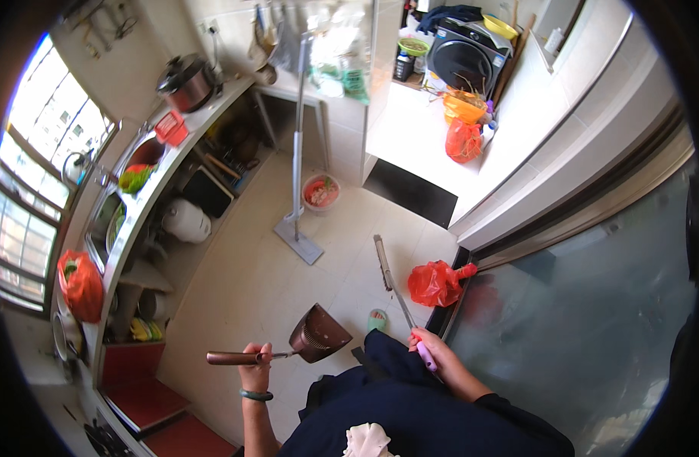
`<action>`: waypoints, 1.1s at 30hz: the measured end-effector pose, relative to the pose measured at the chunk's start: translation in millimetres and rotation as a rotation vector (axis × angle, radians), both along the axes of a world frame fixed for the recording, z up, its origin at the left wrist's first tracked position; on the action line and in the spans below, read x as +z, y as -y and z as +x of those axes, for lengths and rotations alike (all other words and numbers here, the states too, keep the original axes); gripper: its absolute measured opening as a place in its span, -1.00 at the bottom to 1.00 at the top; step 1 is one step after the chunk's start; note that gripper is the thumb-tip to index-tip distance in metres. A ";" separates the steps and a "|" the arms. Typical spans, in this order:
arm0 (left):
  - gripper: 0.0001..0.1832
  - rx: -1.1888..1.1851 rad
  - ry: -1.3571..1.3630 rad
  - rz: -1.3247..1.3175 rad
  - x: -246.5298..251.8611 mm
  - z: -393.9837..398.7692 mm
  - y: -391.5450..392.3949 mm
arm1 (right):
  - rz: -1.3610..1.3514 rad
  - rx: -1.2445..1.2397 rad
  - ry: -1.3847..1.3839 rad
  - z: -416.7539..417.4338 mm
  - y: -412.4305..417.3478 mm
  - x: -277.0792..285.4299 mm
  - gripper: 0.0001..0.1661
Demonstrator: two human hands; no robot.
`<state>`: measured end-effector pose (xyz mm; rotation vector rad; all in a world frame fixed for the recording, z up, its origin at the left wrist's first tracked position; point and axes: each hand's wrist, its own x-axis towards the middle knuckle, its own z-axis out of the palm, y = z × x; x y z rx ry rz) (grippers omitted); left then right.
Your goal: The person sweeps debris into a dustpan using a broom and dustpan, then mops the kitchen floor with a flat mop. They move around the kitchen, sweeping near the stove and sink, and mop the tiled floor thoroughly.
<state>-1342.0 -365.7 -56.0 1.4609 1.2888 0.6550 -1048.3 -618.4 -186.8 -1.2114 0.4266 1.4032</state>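
My left hand [255, 365] is closed around the brown handle of a dustpan [319, 334]. The pan hangs in front of my body, tilted, and some pale specks show on it. In my right hand [428, 349] I grip a broom [383, 265] near its purple and pink handle. Its long narrow head points away from me, with the bristles towards the left, over the pale tiled floor. Dark bits show by the bristles. Just right of the broom, a tied red plastic bag [435, 284] sits on the floor by the door track.
A flat mop [298, 240] stands upright ahead, beside a tub of scraps [321, 192]. A curved counter [172, 151] with open shelves runs along the left. Frosted sliding glass [566, 297] is at the right. Beyond a dark threshold [411, 193] are bags and a washing machine [463, 57].
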 end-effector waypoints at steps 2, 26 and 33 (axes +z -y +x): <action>-0.79 -0.024 0.120 -0.008 29.0 65.9 -19.0 | -0.026 -0.026 -0.012 38.0 -10.5 20.5 -0.83; -0.94 -0.969 0.200 0.039 41.9 533.4 -239.4 | 0.025 -0.469 -0.010 314.5 -146.6 16.8 -0.79; -0.89 -1.111 0.221 0.130 57.8 666.3 -269.4 | 0.037 -0.561 0.020 399.7 -181.4 17.6 -0.81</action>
